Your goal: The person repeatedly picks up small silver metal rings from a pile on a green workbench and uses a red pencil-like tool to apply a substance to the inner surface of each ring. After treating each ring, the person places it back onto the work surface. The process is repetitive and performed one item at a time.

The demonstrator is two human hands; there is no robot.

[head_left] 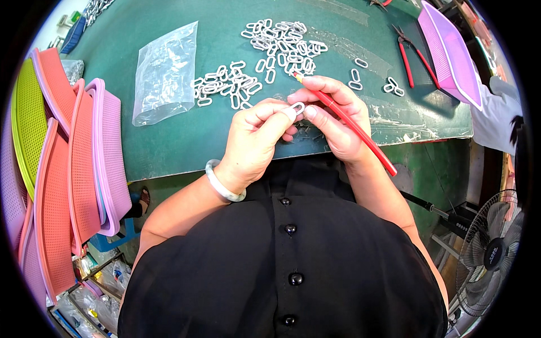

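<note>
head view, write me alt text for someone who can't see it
A person's left hand pinches a small pale oval link, with the right hand close beside it holding a red pen-like tool. On the green table lie more links, a clear bag and red-handled pliers; colourful baskets stand at left.

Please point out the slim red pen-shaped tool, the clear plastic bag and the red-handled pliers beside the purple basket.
Slim red pen-shaped tool [359, 133]: head view, middle of its shaft.
Clear plastic bag [165, 74]: head view, its middle.
Red-handled pliers [407, 66]: head view, one red handle.
</note>
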